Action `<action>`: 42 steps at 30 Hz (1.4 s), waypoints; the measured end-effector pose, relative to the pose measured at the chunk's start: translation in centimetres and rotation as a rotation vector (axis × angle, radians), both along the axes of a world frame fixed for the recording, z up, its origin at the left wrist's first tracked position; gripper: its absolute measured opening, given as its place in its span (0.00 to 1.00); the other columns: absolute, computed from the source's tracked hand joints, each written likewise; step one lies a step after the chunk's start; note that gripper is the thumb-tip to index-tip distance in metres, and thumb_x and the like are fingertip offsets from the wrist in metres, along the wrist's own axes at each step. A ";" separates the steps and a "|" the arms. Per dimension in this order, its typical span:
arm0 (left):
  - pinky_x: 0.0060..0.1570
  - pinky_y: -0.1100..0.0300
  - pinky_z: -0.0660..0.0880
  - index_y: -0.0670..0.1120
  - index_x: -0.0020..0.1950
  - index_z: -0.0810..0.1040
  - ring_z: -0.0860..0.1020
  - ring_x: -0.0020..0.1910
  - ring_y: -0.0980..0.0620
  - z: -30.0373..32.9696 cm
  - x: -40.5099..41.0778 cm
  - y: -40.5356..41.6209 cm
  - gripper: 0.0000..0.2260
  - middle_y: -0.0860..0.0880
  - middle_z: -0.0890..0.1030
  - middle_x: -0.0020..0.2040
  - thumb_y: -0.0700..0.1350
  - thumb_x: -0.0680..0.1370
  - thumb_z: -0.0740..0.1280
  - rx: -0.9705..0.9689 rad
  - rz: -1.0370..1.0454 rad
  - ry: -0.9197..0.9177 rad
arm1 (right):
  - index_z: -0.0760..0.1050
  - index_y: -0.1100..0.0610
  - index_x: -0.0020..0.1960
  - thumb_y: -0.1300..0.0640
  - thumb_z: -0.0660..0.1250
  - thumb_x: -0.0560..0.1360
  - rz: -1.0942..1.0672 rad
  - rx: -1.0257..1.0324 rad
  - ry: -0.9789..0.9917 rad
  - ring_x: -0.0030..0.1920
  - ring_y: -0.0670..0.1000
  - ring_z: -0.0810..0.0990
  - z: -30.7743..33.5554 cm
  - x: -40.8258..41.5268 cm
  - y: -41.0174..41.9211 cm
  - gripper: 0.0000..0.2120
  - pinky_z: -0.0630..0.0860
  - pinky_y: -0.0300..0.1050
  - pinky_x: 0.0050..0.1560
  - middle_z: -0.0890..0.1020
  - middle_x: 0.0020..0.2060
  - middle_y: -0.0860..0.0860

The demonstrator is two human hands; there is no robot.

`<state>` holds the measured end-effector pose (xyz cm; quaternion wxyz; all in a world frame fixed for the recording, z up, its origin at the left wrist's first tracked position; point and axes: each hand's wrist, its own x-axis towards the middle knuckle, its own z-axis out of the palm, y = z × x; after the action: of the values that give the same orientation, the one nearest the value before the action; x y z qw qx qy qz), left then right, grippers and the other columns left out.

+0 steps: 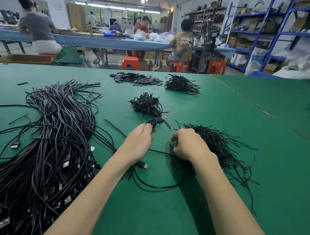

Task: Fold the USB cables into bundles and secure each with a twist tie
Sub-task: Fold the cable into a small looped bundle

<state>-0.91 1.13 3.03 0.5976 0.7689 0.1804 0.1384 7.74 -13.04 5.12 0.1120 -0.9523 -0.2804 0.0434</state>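
- Left hand (140, 140) gripping a folded cable bundle (154, 122) above the green counter (223, 112).
- Right hand (188, 145) reaching into the twist ties (219, 146), fingers curled; grip hidden.
- Loose cables (55, 129) lying left; finished bundles (147, 104) piling just beyond.

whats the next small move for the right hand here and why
Probably pinch one twist tie from the twist tie pile and bring it to the folded cable. The left hand already grips that cable, no tie shows on it, and the right hand rests at the pile's edge.
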 end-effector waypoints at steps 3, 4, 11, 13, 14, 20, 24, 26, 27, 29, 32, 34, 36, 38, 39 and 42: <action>0.40 0.54 0.65 0.48 0.53 0.69 0.70 0.35 0.54 -0.1 -0.1 0.0 0.13 0.50 0.74 0.42 0.55 0.83 0.51 0.028 0.028 -0.017 | 0.83 0.54 0.56 0.62 0.67 0.75 -0.051 0.046 0.004 0.55 0.62 0.81 -0.3 0.0 0.1 0.12 0.80 0.53 0.56 0.81 0.56 0.59; 0.39 0.55 0.66 0.50 0.54 0.66 0.72 0.35 0.56 0.0 -0.1 -0.1 0.10 0.49 0.76 0.43 0.54 0.84 0.51 0.042 0.041 -0.022 | 0.84 0.53 0.55 0.61 0.68 0.76 -0.064 0.058 -0.003 0.54 0.62 0.81 -0.4 0.0 0.1 0.11 0.80 0.51 0.55 0.81 0.56 0.58; 0.38 0.55 0.70 0.56 0.47 0.61 0.78 0.34 0.62 0.4 -0.7 -0.4 0.07 0.46 0.81 0.45 0.53 0.85 0.51 0.170 0.121 -0.019 | 0.84 0.51 0.52 0.49 0.72 0.74 -0.095 0.072 0.004 0.53 0.59 0.82 -0.5 0.5 0.1 0.09 0.76 0.47 0.50 0.83 0.53 0.54; 0.34 0.57 0.68 0.54 0.47 0.62 0.74 0.28 0.65 0.5 -0.8 -0.4 0.08 0.46 0.79 0.42 0.52 0.85 0.53 0.147 0.099 -0.040 | 0.82 0.52 0.55 0.49 0.73 0.74 -0.112 0.042 -0.022 0.55 0.60 0.81 -0.7 0.5 0.2 0.12 0.77 0.48 0.51 0.83 0.54 0.55; 0.32 0.58 0.67 0.53 0.47 0.63 0.72 0.25 0.64 0.5 -0.8 -0.5 0.07 0.46 0.77 0.40 0.51 0.85 0.54 0.093 0.086 -0.059 | 0.81 0.53 0.56 0.50 0.72 0.74 -0.112 0.020 -0.039 0.55 0.60 0.81 -0.9 0.5 0.4 0.12 0.77 0.49 0.52 0.82 0.55 0.55; 0.22 0.67 0.59 0.48 0.46 0.66 0.62 0.24 0.57 1.1 -0.9 -0.4 0.07 0.52 0.70 0.30 0.44 0.85 0.59 -0.287 0.091 -0.178 | 0.75 0.53 0.59 0.51 0.61 0.81 -0.017 -0.008 -0.121 0.56 0.60 0.79 -1.7 0.2 1.0 0.11 0.69 0.49 0.48 0.79 0.56 0.54; 0.21 0.68 0.58 0.47 0.48 0.65 0.61 0.25 0.57 1.4 -0.9 -0.3 0.06 0.51 0.69 0.33 0.43 0.85 0.57 -0.376 0.120 -0.186 | 0.72 0.49 0.55 0.50 0.59 0.82 0.015 0.284 -0.047 0.51 0.55 0.78 -1.3 0.6 0.8 0.06 0.72 0.49 0.49 0.80 0.53 0.49; 0.21 0.68 0.57 0.46 0.49 0.64 0.59 0.26 0.56 1.4 -0.8 -0.4 0.06 0.50 0.68 0.34 0.42 0.86 0.55 -0.449 0.118 -0.190 | 0.71 0.48 0.51 0.50 0.60 0.82 0.038 0.469 -0.011 0.41 0.49 0.76 -1.2 0.6 0.9 0.03 0.70 0.47 0.44 0.80 0.49 0.46; 0.21 0.68 0.56 0.46 0.49 0.63 0.59 0.26 0.56 1.4 -0.7 -0.4 0.05 0.49 0.68 0.34 0.41 0.86 0.54 -0.482 0.117 -0.189 | 0.70 0.48 0.50 0.51 0.61 0.82 0.046 0.571 -0.007 0.36 0.45 0.74 -1.0 0.5 1.0 0.03 0.69 0.45 0.42 0.80 0.48 0.45; 0.20 0.68 0.55 0.46 0.49 0.62 0.59 0.27 0.56 1.5 -0.6 -0.4 0.06 0.48 0.68 0.35 0.40 0.85 0.52 -0.521 0.122 -0.183 | 0.70 0.47 0.48 0.52 0.62 0.82 0.071 0.789 0.036 0.29 0.43 0.70 -0.3 0.2 1.0 0.04 0.68 0.43 0.38 0.81 0.44 0.44; 0.20 0.68 0.55 0.47 0.47 0.61 0.59 0.26 0.56 1.7 -0.5 -0.4 0.07 0.47 0.68 0.35 0.39 0.85 0.51 -0.535 0.126 -0.197 | 0.72 0.45 0.46 0.53 0.64 0.82 0.238 0.964 0.213 0.30 0.48 0.74 1.1 -0.5 1.1 0.07 0.72 0.43 0.34 0.83 0.35 0.46; 0.20 0.68 0.55 0.47 0.46 0.62 0.60 0.26 0.56 1.8 -0.4 -0.5 0.08 0.47 0.68 0.34 0.39 0.85 0.52 -0.509 0.125 -0.221 | 0.76 0.46 0.45 0.55 0.68 0.80 0.323 0.940 0.215 0.31 0.48 0.77 1.6 -1.2 1.6 0.06 0.75 0.42 0.33 0.83 0.33 0.46; 0.19 0.68 0.56 0.47 0.45 0.64 0.60 0.25 0.56 1.8 -0.5 -0.6 0.08 0.49 0.69 0.32 0.40 0.85 0.55 -0.503 0.119 -0.255 | 0.80 0.51 0.45 0.57 0.71 0.78 0.328 0.972 0.211 0.30 0.48 0.79 1.4 -2.0 2.3 0.03 0.77 0.41 0.32 0.84 0.34 0.49; 0.19 0.69 0.57 0.46 0.45 0.67 0.61 0.25 0.57 1.9 -0.6 -0.6 0.09 0.51 0.71 0.29 0.40 0.85 0.57 -0.539 0.116 -0.282 | 0.82 0.54 0.47 0.59 0.71 0.78 0.291 1.025 0.232 0.30 0.48 0.79 1.1 -2.7 2.7 0.02 0.79 0.43 0.31 0.84 0.35 0.50; 0.18 0.69 0.56 0.46 0.44 0.67 0.61 0.25 0.57 1.9 -0.8 -0.6 0.09 0.52 0.71 0.28 0.40 0.85 0.58 -0.561 0.116 -0.293 | 0.83 0.55 0.48 0.61 0.70 0.78 0.281 1.035 0.256 0.30 0.47 0.79 1.1 -2.9 2.8 0.03 0.79 0.44 0.32 0.84 0.36 0.50; 0.18 0.69 0.56 0.46 0.44 0.68 0.61 0.23 0.58 2.1 -1.0 -0.5 0.09 0.53 0.71 0.28 0.40 0.84 0.59 -0.578 0.123 -0.326 | 0.85 0.56 0.52 0.64 0.67 0.80 0.303 1.041 0.353 0.31 0.49 0.80 1.4 -3.0 2.7 0.09 0.82 0.47 0.35 0.85 0.41 0.53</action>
<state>-1.89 0.64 5.09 0.8023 0.5233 0.1602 0.2385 4.77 -10.36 6.51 0.6044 -0.6989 -0.3752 0.0737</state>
